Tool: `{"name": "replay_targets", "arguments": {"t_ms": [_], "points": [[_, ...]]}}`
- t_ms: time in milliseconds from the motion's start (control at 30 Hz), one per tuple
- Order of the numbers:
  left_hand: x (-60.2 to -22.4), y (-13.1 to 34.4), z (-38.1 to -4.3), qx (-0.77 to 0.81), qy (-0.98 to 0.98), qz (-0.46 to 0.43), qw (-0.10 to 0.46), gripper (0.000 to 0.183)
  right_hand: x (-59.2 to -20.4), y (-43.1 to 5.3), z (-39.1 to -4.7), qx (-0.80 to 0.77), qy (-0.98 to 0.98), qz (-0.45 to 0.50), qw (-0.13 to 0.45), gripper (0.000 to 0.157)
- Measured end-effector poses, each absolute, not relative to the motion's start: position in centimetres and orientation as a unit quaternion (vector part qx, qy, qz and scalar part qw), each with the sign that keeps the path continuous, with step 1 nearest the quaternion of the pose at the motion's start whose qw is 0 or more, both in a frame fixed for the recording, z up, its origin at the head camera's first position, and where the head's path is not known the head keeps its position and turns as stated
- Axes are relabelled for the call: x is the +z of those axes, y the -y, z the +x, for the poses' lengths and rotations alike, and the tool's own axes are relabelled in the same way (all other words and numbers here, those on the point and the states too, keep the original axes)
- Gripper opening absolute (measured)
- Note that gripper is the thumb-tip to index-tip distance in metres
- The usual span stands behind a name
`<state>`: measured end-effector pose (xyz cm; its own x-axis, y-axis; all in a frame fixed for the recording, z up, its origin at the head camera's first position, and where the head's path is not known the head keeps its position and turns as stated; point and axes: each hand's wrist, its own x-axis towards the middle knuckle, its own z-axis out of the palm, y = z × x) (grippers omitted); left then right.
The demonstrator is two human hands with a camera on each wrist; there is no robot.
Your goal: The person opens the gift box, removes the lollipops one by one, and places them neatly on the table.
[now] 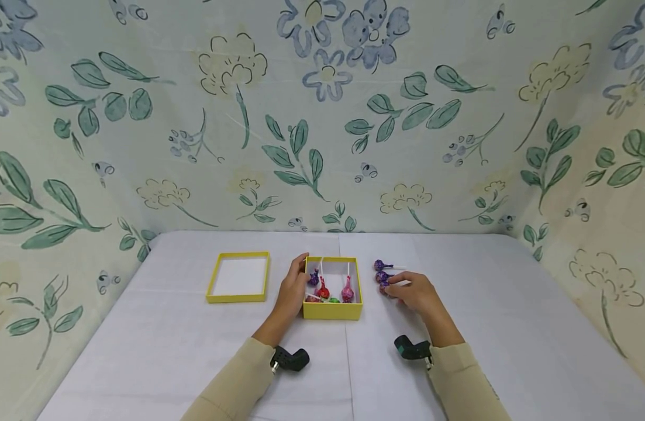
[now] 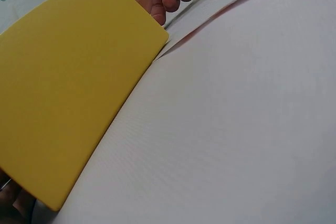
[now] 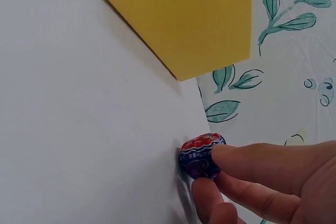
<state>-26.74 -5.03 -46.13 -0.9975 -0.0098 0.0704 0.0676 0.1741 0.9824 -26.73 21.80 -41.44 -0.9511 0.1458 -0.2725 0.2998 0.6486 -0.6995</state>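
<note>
A yellow box point(image 1: 333, 311) with a white inside stands uncovered in the middle of the table and holds several wrapped lollipops, among them a red one point(image 1: 323, 290), a pink one point(image 1: 347, 293) and a purple one point(image 1: 314, 278). At its left wall my left hand point(image 1: 292, 290) grips the box; in the left wrist view the box's front hides most of that hand. To the right of the box, my right hand point(image 1: 418, 292) pinches a purple-and-red wrapped lollipop point(image 3: 199, 156) by its head between thumb and fingers. Just beyond it lie two more purple lollipops point(image 1: 380, 265), sticks pointing right.
The yellow-rimmed lid point(image 1: 264, 278) lies to the left of the box, its white inside facing up. A white cloth point(image 1: 143, 351) covers the table, with a crease near the box. Flowered fabric point(image 1: 322, 146) hangs behind and at the sides.
</note>
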Motion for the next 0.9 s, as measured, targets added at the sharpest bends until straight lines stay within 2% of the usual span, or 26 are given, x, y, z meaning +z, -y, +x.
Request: {"name": "replay_targets", "arguments": {"t_ms": [533,900], "points": [[-46.1,5.1,-26.8,-0.641,0.767,-0.020,0.035,0.052,-40.8,-22.0,-26.6,-0.403,-0.902,0.119,0.102,0.035],[-46.0,5.1,-26.7,-0.643,0.765,-0.028,0.033,0.052,-39.9,-21.7,-26.3,-0.391,-0.912,0.095,0.077,0.034]]}}
